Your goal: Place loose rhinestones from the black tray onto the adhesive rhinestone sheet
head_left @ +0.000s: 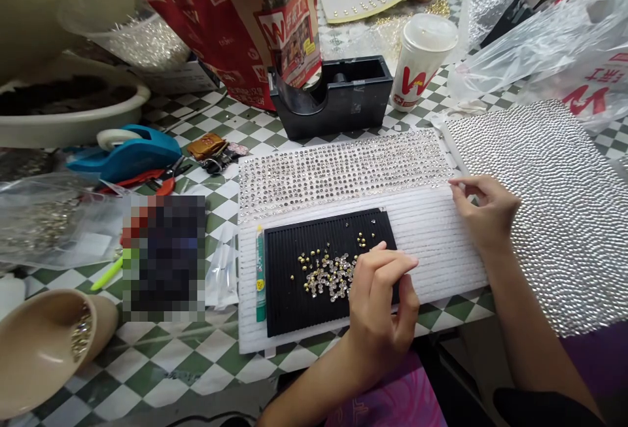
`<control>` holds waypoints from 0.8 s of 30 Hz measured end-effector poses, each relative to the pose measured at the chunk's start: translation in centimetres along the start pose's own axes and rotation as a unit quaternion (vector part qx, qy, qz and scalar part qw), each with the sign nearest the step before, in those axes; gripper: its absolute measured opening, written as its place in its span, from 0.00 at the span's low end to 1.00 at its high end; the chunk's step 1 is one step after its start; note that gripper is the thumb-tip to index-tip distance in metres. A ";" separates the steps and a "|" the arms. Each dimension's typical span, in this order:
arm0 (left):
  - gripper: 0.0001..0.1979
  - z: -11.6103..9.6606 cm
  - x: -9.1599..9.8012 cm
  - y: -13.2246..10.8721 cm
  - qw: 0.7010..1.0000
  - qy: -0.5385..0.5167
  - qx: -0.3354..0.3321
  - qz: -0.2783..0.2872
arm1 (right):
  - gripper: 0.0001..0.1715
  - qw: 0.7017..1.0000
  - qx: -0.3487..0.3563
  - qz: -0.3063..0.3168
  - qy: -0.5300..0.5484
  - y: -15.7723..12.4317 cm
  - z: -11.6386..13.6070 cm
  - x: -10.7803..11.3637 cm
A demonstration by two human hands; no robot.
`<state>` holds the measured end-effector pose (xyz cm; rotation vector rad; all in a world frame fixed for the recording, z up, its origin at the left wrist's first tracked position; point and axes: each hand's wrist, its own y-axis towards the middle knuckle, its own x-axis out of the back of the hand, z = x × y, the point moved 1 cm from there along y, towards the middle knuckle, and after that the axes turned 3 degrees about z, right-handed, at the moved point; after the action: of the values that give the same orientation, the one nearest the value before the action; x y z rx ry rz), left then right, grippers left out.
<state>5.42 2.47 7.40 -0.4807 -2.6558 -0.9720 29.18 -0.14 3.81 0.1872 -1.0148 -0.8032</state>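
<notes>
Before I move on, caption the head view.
Left hand at black tray of loose gems; right hand beside gem rows.

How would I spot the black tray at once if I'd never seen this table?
On the checkered tablecloth, find the white ridged board. The black tray, a ribbed rectangle, lies on its near part, partly hidden by the left hand. Unlike the neat stone rows beyond it, its clear and gold stones lie loosely scattered.

The left hand (pixel 381 296) partly hides the black tray (pixel 289 309); the top edge crops the bag (pixel 230 34).
</notes>
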 end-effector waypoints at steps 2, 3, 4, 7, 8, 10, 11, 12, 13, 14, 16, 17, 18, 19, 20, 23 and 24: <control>0.11 0.0 0.0 0.0 1.000 0.000 -0.002 0.000 | 0.08 1.000 0.003 0.007 0.001 0.0 0.0 0.0; 0.11 0.0 0.0 0.0 1.000 0.000 -0.002 0.000 | 0.08 1.000 0.004 0.008 0.003 0.0 0.0 0.0; 0.11 0.0 0.0 0.0 1.000 0.000 -0.002 -0.001 | 0.08 1.000 0.004 0.008 0.005 0.0 0.1 0.0; 0.11 0.0 0.0 0.0 1.000 0.003 -0.002 -0.002 | 0.08 1.000 0.003 0.006 0.008 0.0 0.1 0.0; 0.11 0.0 0.0 0.0 1.000 0.004 -0.001 -0.001 | 0.08 1.000 0.002 0.004 0.010 0.0 0.1 0.0; 0.11 0.1 0.0 0.0 1.000 0.006 0.000 0.001 | 0.08 1.000 -0.001 0.003 0.012 0.0 0.1 0.0; 0.12 0.1 0.0 0.0 1.000 0.007 0.001 0.001 | 0.08 1.000 -0.002 0.004 0.011 0.1 0.1 0.0; 0.12 0.1 0.0 0.0 1.000 0.008 0.001 0.001 | 0.08 1.000 -0.001 0.006 0.009 0.1 0.1 0.0; 0.12 0.1 0.0 0.0 1.000 0.009 0.001 0.000 | 0.08 1.000 0.001 0.009 0.007 0.1 0.1 0.0; 0.12 0.1 0.0 0.0 1.000 0.009 0.002 -0.001 | 0.07 1.000 0.000 0.011 0.007 0.1 0.1 0.1; 0.12 0.1 0.0 0.0 1.000 0.008 0.003 -0.002 | 0.07 1.000 -0.006 0.007 0.012 0.0 0.2 0.1; 0.12 0.1 0.0 0.0 1.000 0.005 0.004 -0.002 | 0.08 1.000 -0.009 0.002 0.018 -0.1 0.3 0.1; 0.12 0.1 0.0 0.0 1.000 0.003 0.004 -0.001 | 0.07 1.000 -0.012 -0.003 0.022 -0.1 0.4 0.2; 0.12 0.1 0.0 0.0 1.000 0.002 0.005 -0.001 | 0.07 1.000 -0.014 -0.005 0.025 -0.1 0.4 0.1; 0.11 0.1 0.0 0.0 1.000 0.001 0.005 0.000 | 0.07 1.000 -0.015 -0.004 0.024 -0.1 0.6 0.1; 0.11 0.0 0.0 0.0 1.000 -0.002 0.005 0.004 | 0.07 1.000 -0.011 0.014 0.010 0.0 0.9 -0.1; 0.11 0.0 0.0 0.0 1.000 -0.002 0.006 0.005 | 0.08 1.000 -0.008 0.018 0.006 0.1 1.0 -0.2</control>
<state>5.45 2.44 7.36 -0.4924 -2.6583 -0.9533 28.35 0.24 4.24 0.1589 -0.9982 -0.7775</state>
